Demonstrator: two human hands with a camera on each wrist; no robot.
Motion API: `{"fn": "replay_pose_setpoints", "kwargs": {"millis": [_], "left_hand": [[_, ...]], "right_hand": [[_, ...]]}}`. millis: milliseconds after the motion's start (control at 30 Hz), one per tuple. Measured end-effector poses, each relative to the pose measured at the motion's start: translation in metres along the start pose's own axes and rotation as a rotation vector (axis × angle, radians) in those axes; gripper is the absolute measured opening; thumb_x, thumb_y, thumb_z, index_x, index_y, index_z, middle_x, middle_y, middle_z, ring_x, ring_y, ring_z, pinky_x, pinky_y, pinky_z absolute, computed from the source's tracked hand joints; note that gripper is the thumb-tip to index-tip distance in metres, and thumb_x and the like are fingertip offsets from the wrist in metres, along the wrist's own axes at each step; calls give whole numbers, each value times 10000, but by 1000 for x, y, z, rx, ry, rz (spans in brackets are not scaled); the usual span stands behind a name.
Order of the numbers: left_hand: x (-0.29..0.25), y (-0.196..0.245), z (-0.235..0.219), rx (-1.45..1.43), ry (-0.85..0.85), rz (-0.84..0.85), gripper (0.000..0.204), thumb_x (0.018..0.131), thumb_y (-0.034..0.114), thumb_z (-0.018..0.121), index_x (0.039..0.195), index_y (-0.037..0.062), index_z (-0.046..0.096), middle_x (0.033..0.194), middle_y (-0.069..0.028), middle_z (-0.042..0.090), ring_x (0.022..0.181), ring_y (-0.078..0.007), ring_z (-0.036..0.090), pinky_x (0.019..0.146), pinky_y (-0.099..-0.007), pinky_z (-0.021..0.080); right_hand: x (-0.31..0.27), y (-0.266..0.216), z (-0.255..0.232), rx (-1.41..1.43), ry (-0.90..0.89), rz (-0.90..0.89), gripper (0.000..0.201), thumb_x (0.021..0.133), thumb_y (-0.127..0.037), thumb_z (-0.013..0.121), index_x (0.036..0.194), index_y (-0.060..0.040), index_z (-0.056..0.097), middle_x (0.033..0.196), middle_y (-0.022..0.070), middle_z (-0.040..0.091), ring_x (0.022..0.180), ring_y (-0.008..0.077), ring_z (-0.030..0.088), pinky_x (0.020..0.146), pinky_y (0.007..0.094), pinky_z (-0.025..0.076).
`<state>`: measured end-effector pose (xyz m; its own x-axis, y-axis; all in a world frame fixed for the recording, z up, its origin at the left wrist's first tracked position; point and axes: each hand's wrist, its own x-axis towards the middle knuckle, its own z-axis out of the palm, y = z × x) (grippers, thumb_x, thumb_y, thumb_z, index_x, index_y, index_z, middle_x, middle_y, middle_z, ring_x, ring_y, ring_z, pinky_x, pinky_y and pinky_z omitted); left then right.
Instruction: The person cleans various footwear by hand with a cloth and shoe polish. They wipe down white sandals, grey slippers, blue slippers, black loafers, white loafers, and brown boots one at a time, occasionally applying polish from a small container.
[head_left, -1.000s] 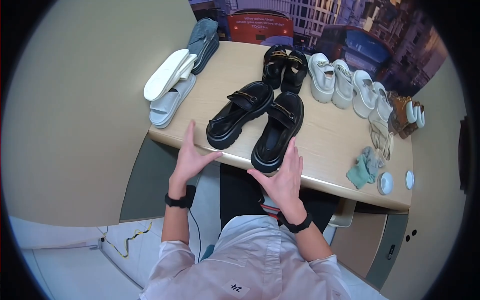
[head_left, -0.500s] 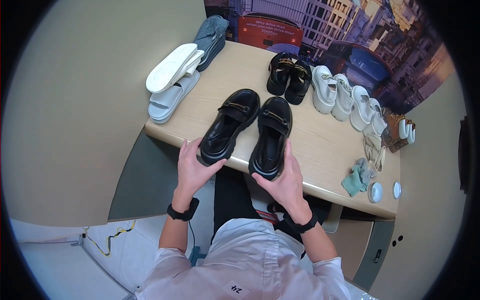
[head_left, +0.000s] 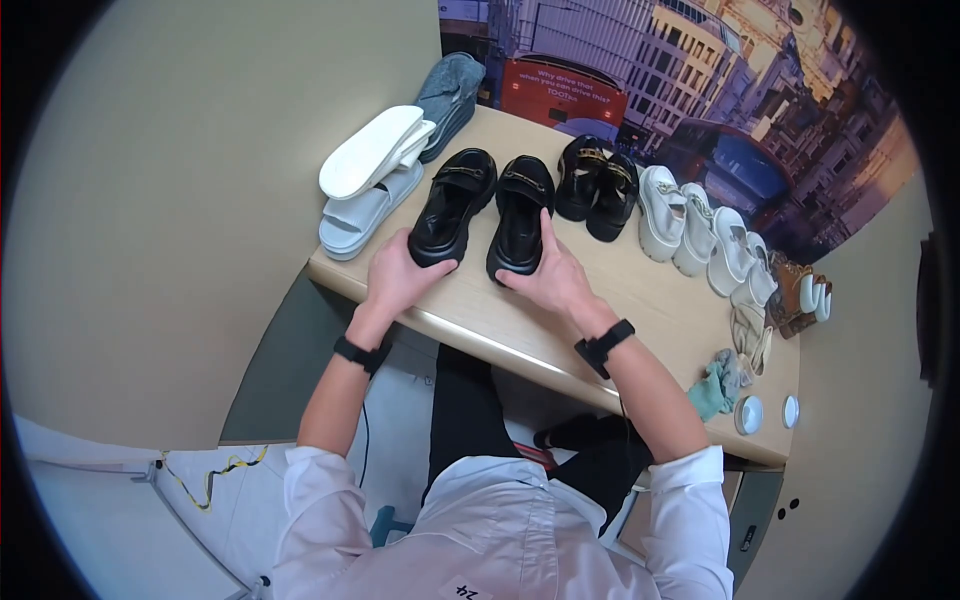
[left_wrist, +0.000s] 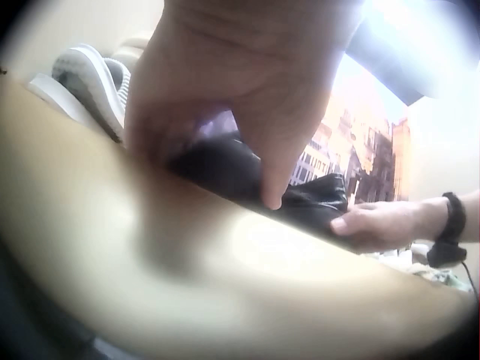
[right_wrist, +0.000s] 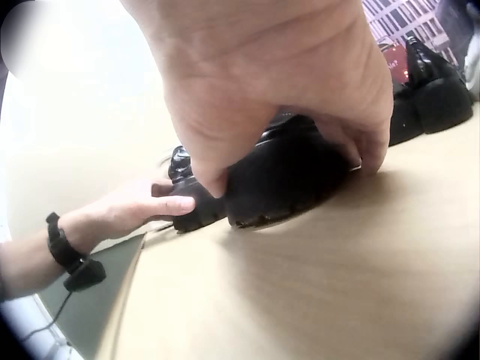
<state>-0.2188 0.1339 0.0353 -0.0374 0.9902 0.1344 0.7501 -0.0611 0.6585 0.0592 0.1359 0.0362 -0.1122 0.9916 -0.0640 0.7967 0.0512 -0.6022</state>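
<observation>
Two black loafers with gold-coloured trim stand side by side on the table, toes pointing away from me. My left hand grips the heel of the left loafer, its thumb along the inner side. Around the heel of the right loafer my right hand holds on, thumb on one side and fingers on the other. The right wrist view shows the thick sole of the right loafer close over the tabletop. My left fingers are partly hidden behind the shoe.
White slides and grey slippers sit at the left. Another black pair stands to the right, followed by white platform shoes, brown boots, crumpled cloth and small white dishes along the table.
Both hands closed round the loafers' heels. They moved the pair away from the table's front edge, leftward past the other black pair, with the toes turned straighter ahead.
</observation>
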Motion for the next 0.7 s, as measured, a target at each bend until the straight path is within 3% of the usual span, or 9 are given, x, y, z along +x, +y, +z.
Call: {"fn": "replay_pose_setpoints", "kwargs": {"millis": [133, 200, 233, 367, 600, 667, 700], "left_hand": [[43, -1, 13, 46, -26, 35, 722, 766, 453, 973, 1220, -47, 717, 1115, -249, 804, 1088, -411, 774, 961, -473, 604], [60, 7, 20, 46, -52, 34, 710, 782, 449, 965, 1227, -45, 716, 1121, -255, 803, 1103, -415, 770, 976, -478, 600], [68, 10, 23, 47, -68, 33, 704, 791, 448, 961, 1231, -44, 716, 1124, -258, 803, 1110, -417, 769, 983, -480, 598], [105, 13, 47, 68, -43, 57, 722, 851, 460, 919, 1329, -33, 698, 1180, -253, 801, 1134, -405, 773, 992, -462, 605], [154, 21, 71, 166, -33, -3, 686, 890, 439, 881, 1313, -52, 657, 1204, -306, 772, 1175, -461, 738, 1024, -516, 583], [165, 22, 75, 191, -30, -7, 688, 893, 446, 877, 1304, -59, 655, 1213, -318, 767, 1185, -465, 734, 1031, -515, 579], [164, 21, 77, 212, -7, 4, 667, 896, 427, 875, 1291, -60, 651, 1124, -299, 779, 1124, -471, 743, 1023, -515, 579]], "right_hand": [[50, -8, -6, -77, -32, 111, 1474, 796, -590, 894, 1765, -50, -78, 1492, 310, 610, 1377, 419, 631, 1190, 438, 502], [68, -15, -7, -72, -42, 177, 1483, 795, -596, 897, 1764, -48, -83, 1454, 302, 643, 1344, 405, 659, 1161, 440, 526], [72, -19, -7, -120, 37, 152, 1450, 819, -573, 897, 1764, -38, -64, 1296, 267, 740, 1204, 384, 743, 1040, 441, 597], [98, -16, -1, -274, 251, 117, 1314, 888, -491, 882, 1767, -32, 21, 1027, 194, 811, 920, 353, 811, 831, 424, 644], [124, -11, -14, -333, 251, 132, 1251, 884, -507, 880, 1772, -70, 116, 1097, 204, 804, 968, 345, 807, 834, 436, 640], [136, 1, -6, -348, 321, 112, 1174, 904, -549, 851, 1765, -85, 202, 1069, 174, 818, 983, 368, 803, 876, 465, 635], [135, 7, -6, -328, 361, 78, 1062, 909, -517, 846, 1718, -75, 318, 1097, 183, 807, 977, 359, 802, 861, 457, 637]]}}
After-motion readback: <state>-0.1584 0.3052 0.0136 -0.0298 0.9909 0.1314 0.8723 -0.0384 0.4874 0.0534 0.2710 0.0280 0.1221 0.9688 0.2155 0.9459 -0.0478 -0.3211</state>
